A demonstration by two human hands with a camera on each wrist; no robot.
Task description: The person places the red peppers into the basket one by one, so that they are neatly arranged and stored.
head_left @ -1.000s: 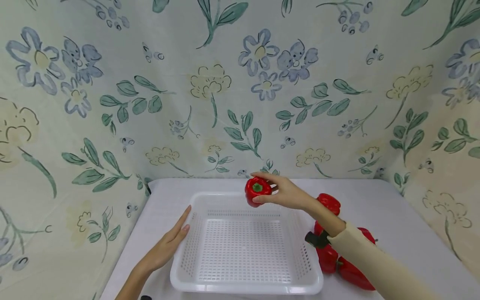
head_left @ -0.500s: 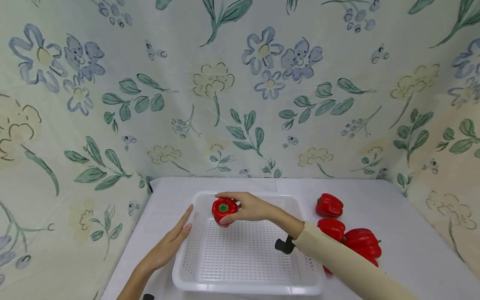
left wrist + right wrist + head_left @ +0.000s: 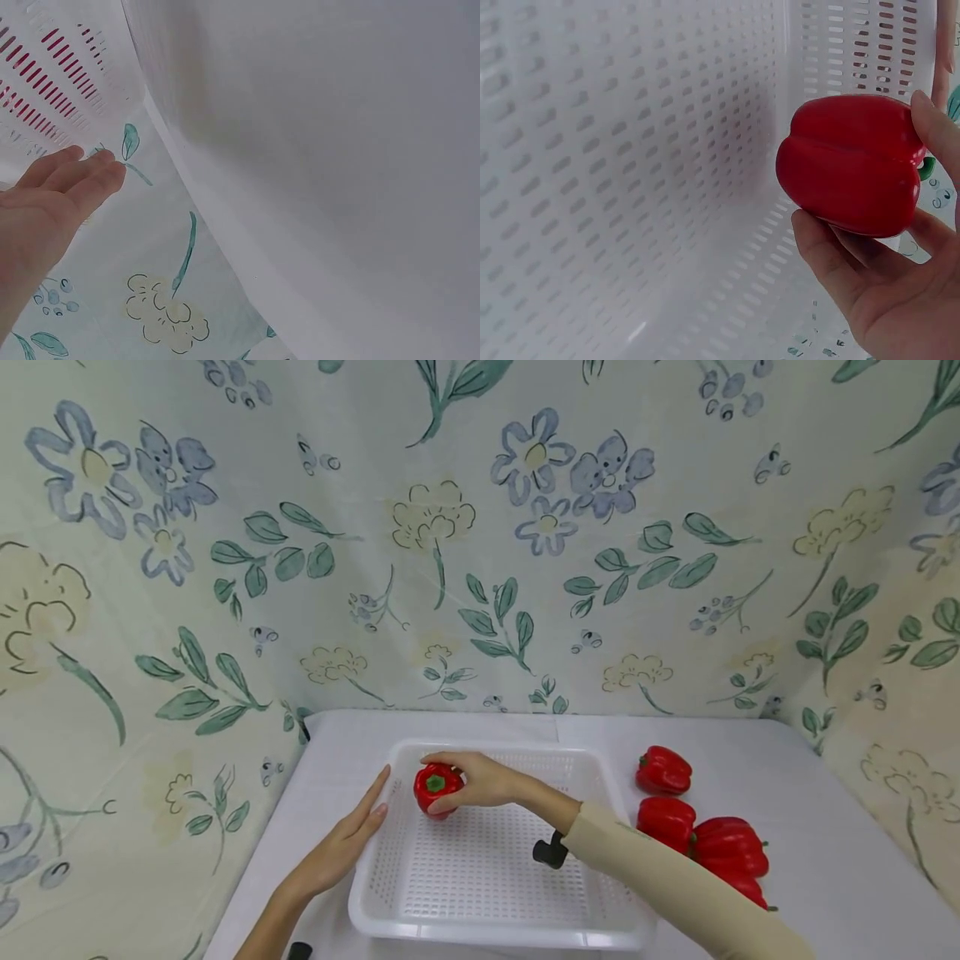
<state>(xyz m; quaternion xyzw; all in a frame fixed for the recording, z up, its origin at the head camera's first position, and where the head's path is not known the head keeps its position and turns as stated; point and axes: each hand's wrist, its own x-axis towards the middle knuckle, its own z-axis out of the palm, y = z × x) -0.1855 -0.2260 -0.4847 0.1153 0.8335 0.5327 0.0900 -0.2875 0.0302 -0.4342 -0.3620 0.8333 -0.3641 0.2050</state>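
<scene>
A red bell pepper (image 3: 433,791) with a green stem is gripped between the thumb and fingers of my right hand (image 3: 480,779), over the back left part of a white perforated basket (image 3: 472,935). In the right wrist view the pepper (image 3: 851,165) lies sideways, close above the basket floor. My left hand (image 3: 337,847) rests along the basket's left rim with its fingers straight. The left wrist view shows the left hand (image 3: 71,180) at the outside of the basket wall (image 3: 112,82), with red showing through the slots.
Several more red bell peppers lie on the white table right of the basket: one at the back (image 3: 663,770), one nearer (image 3: 666,823), one beside it (image 3: 731,845). My right sleeve (image 3: 660,885) partly covers the group. Floral cloth (image 3: 480,543) hangs behind the table.
My right hand has carried the bell pepper left and down, from the basket's back rim into the back left of the basket. My left hand has stayed at the left rim.
</scene>
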